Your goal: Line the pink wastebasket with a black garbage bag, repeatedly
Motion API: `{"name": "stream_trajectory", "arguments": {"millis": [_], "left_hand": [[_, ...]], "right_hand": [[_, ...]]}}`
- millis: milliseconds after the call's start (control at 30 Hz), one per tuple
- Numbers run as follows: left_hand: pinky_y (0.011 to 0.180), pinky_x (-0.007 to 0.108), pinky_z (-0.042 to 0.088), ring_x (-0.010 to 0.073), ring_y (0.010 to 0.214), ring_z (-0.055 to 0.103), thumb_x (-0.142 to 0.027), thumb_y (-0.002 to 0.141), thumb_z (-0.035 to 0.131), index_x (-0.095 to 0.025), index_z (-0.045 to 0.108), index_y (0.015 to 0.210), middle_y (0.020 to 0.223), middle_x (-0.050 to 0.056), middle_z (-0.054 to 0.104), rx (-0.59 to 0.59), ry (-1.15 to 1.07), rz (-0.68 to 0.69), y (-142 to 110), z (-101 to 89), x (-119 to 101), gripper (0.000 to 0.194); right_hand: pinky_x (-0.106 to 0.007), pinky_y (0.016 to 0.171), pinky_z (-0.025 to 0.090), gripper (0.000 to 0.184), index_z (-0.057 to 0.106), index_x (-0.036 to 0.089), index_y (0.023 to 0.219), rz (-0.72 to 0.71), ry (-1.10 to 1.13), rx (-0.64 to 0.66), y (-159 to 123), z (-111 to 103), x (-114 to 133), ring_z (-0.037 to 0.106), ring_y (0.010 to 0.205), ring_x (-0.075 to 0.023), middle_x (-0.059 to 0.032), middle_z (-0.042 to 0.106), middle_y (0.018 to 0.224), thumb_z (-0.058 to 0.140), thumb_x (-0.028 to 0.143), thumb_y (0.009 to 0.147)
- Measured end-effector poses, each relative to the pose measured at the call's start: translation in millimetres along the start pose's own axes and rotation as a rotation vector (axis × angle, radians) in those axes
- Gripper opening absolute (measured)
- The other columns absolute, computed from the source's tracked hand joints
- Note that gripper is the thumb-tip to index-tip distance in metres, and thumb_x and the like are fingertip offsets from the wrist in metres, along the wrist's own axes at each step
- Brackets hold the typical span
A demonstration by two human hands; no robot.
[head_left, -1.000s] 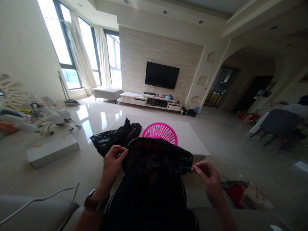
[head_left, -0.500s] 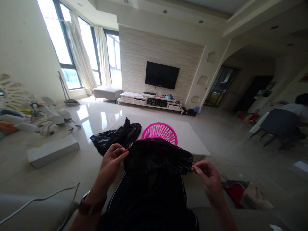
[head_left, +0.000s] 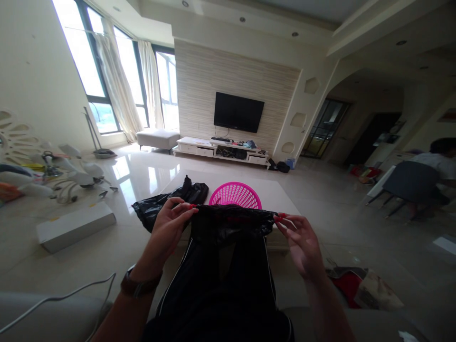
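Observation:
A black plastic garbage bag (head_left: 231,223) is stretched sideways above my lap, its top edge pulled nearly straight. My left hand (head_left: 171,222) pinches a red drawstring at the bag's left corner. At the opposite corner my right hand (head_left: 299,237) pinches the red drawstring too. Just beyond the bag, a pink perforated plastic basket (head_left: 235,190) rests on the low white table, its near side hidden behind the bag. Left of the basket lies a second crumpled black plastic bag (head_left: 149,209), partly covered by my left hand.
The white table (head_left: 281,197) is in front of my knees. A long white box (head_left: 76,225) lies on the floor at left. Red and patterned bags (head_left: 359,285) lie at lower right. A person (head_left: 423,164) sits on a dark chair at far right. A TV (head_left: 238,111) hangs ahead.
Both hands have risen and come closer together, carrying the garbage bag's edge up. The bag now hangs flatter and narrower between them. The basket and the other bag stay in place.

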State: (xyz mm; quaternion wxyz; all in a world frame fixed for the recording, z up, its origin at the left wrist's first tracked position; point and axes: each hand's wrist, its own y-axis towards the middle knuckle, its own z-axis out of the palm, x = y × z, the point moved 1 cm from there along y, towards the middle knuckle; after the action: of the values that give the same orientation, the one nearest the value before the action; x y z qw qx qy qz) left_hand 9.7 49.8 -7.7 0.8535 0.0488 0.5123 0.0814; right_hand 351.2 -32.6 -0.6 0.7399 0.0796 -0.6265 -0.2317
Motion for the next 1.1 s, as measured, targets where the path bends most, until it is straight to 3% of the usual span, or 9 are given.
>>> {"name": "stream_trajectory", "arguments": {"millis": [133,267,367,433,533,633,767,967,1100], "left_hand": [[0.086,0.028,0.057,0.0158,0.089,0.073,-0.024,0.055,0.095,-0.024,0.056,0.098,0.092,-0.002,0.073,0.020,-0.015,0.040,23.5,20.9,-8.2,0.058],[0.080,0.031,0.056,0.0157,0.084,0.070,-0.029,0.057,0.091,-0.024,0.055,0.100,0.102,0.001,0.071,0.036,0.114,0.124,44.3,36.0,-19.8,0.057],[0.070,0.031,0.053,0.0182,0.078,0.066,-0.038,0.061,0.085,-0.023,0.060,0.099,0.092,0.001,0.069,0.085,0.467,0.211,61.6,31.2,-29.3,0.047],[0.067,0.032,0.049,0.0206,0.074,0.063,-0.040,0.063,0.081,-0.022,0.067,0.093,0.083,0.001,0.066,0.177,0.806,0.289,73.8,20.6,-35.3,0.038],[0.070,0.035,0.048,0.0243,0.077,0.063,-0.040,0.068,0.072,-0.024,0.072,0.084,0.082,0.005,0.068,0.304,1.174,0.418,90.1,0.1,-42.6,0.022],[0.070,0.036,0.046,0.0259,0.076,0.063,-0.037,0.074,0.061,-0.025,0.070,0.070,0.079,0.008,0.068,0.310,1.349,0.445,102.8,-16.2,-47.5,0.016],[0.063,0.036,0.041,0.0258,0.068,0.059,-0.036,0.076,0.058,-0.024,0.063,0.062,0.071,0.009,0.066,0.263,1.496,0.371,112.1,-22.6,-52.3,0.019],[0.064,0.034,0.043,0.0262,0.074,0.062,-0.039,0.075,0.061,-0.024,0.068,0.093,0.085,0.008,0.072,0.346,1.426,0.328,112.5,-2.3,-58.4,0.025],[0.068,0.033,0.046,0.0251,0.079,0.064,-0.036,0.076,0.059,-0.022,0.067,0.096,0.090,0.009,0.072,0.441,1.431,0.241,113.4,14.0,-55.8,0.026]], "right_hand": [[-0.052,0.112,0.050,0.031,0.065,0.029,0.100,-0.005,0.060,0.010,51.8,23.3,25.2,0.069,0.120,-0.0277,-0.0043,0.074,0.123,0.074,0.029,0.071],[-0.039,0.081,0.058,0.026,0.063,0.028,0.092,0.051,0.137,0.014,107.4,42.3,44.3,0.067,0.084,-0.0199,-0.0034,0.074,0.096,0.072,0.030,0.068],[-0.026,0.052,0.040,0.030,0.062,0.025,0.085,0.068,0.055,0.062,140.9,46.0,49.9,0.044,0.055,-0.0090,0.0046,0.058,0.070,0.079,0.027,0.061],[-0.023,0.046,0.029,0.033,0.065,0.023,0.084,0.072,-0.137,0.132,159.1,40.1,52.2,0.036,0.050,-0.0064,0.0080,0.049,0.062,0.084,0.025,0.057],[-0.021,0.042,0.029,0.028,0.073,0.018,0.077,0.057,-0.545,0.234,180.6,20.5,58.5,0.040,0.047,-0.0056,0.0078,0.049,0.054,0.089,0.020,0.053],[-0.020,0.037,0.030,0.020,0.074,0.015,0.061,0.213,-0.841,0.398,192.6,-1.0,64.9,0.047,0.041,-0.0076,0.0016,0.059,0.049,0.092,0.018,0.051],[-0.023,0.034,0.038,0.027,0.073,0.013,0.054,0.402,-0.980,0.574,194.3,-16.4,68.4,0.052,0.041,-0.0116,-0.0054,0.065,0.053,0.095,0.029,0.054],[-0.020,0.037,0.031,0.041,0.075,0.014,0.071,0.254,-0.601,0.410,195.4,-3.7,60.8,0.034,0.043,-0.0056,0.0048,0.046,0.047,0.090,0.052,0.065],[-0.019,0.043,0.031,0.038,0.070,0.016,0.072,0.215,-0.155,0.269,200.6,26.6,61.0,0.033,0.048,-0.0051,0.0082,0.039,0.050,0.094,0.044,0.062]]}}
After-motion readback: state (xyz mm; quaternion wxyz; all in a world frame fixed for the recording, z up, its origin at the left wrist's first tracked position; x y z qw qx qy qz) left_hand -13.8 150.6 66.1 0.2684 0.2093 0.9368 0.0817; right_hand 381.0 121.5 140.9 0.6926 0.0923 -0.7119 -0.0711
